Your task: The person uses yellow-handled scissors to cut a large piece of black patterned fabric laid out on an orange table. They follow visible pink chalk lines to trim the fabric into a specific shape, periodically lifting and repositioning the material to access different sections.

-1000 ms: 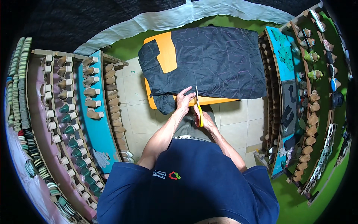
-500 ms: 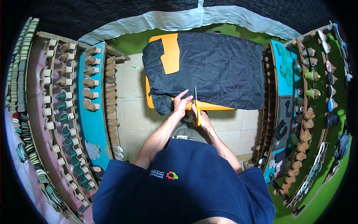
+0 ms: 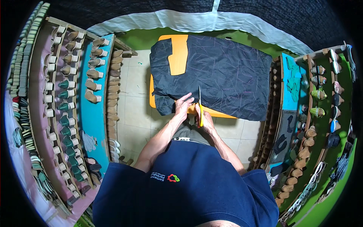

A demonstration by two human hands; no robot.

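"Two hands in the head view. Grip?"

"Left hand (image 3: 183, 106): fingers spread on near edge of black cloth (image 3: 227, 72). Right hand (image 3: 206, 118): wrapped round yellow-handled scissors (image 3: 201, 112), blades toward 12. Blade gap too small to tell."

"Positions?"

"Scissors just beside left hand, at its 3 o'clock. Cloth at 12 to 1 in frame, lying over orange tabletop (image 3: 178, 62), which shows bare at cloth's 10."

"Containers?"

"Left rack (image 3: 65, 25), 8 to 10: rows of brown and green shoe-shaped forms (image 3: 66, 120). Right rack (image 3: 326, 50), 2 to 4: patterned shoes (image 3: 318, 94) higher, brown forms (image 3: 303, 153) lower. Turquoise panel (image 3: 290, 60) near 2: green pieces (image 3: 293, 82) on it."
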